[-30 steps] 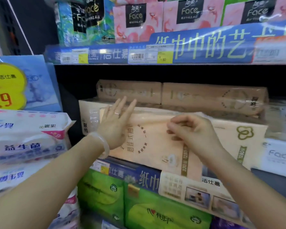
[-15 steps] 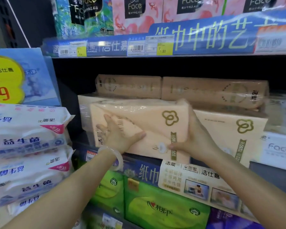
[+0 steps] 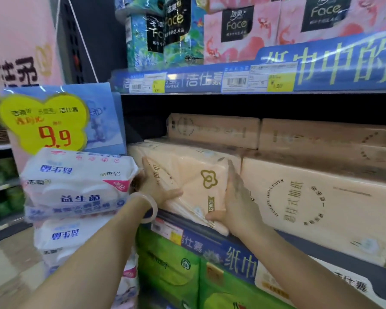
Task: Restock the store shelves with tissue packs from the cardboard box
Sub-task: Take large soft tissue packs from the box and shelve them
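Observation:
A beige tissue pack [image 3: 194, 177] with a gold flower logo sits end-on at the left end of the middle shelf [image 3: 212, 239]. My left hand [image 3: 158, 190] grips its left side, with a pale bangle on the wrist. Along its right side my right hand [image 3: 236, 201] presses flat, thumb under the lower corner. The pack tilts slightly, its bottom corner over the shelf edge. A wide beige tissue pack [image 3: 316, 206] lies right beside it. Two more beige packs [image 3: 214, 130] lie stacked behind. The cardboard box is out of view.
White wipe packs [image 3: 76, 186] are stacked at the left, touching my left wrist area, under a yellow 9.9 price sign [image 3: 42, 121]. Pink and teal Face tissue packs [image 3: 232, 30] fill the upper shelf. Green packs [image 3: 172, 273] fill the shelf below.
Both hands turned the beige pack end-on and slid it left to the shelf's end. The view has shifted left and closer.

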Action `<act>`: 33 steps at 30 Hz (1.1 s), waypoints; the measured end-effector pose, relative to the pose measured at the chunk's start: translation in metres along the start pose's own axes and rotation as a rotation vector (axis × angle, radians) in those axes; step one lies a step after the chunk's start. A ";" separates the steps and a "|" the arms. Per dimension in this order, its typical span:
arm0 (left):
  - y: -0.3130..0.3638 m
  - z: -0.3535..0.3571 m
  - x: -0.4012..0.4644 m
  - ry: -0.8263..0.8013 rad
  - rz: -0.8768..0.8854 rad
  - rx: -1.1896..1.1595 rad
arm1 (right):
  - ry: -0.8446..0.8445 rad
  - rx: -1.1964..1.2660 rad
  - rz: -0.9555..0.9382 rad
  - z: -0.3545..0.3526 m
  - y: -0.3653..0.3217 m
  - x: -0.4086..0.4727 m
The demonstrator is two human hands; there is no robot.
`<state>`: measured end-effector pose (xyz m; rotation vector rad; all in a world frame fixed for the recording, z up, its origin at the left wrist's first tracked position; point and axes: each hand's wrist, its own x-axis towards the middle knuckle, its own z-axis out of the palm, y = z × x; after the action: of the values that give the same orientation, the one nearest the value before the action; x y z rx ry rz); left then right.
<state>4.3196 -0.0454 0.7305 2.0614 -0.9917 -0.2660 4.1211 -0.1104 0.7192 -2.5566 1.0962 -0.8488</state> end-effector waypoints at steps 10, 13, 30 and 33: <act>0.012 0.007 -0.009 0.021 0.038 -0.078 | -0.009 0.046 0.013 -0.010 -0.006 -0.001; 0.021 0.009 -0.015 0.033 0.194 0.066 | 0.059 -0.132 -0.048 -0.029 -0.010 -0.004; 0.015 0.045 -0.077 0.148 0.456 0.139 | -0.210 -0.022 0.055 -0.083 0.022 -0.052; 0.013 0.068 -0.114 0.089 0.649 0.129 | -0.415 -0.148 0.193 -0.089 0.036 -0.078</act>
<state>4.2025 -0.0068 0.6790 1.7276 -1.5829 0.2309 4.0044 -0.0779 0.7433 -2.5234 1.2742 -0.1829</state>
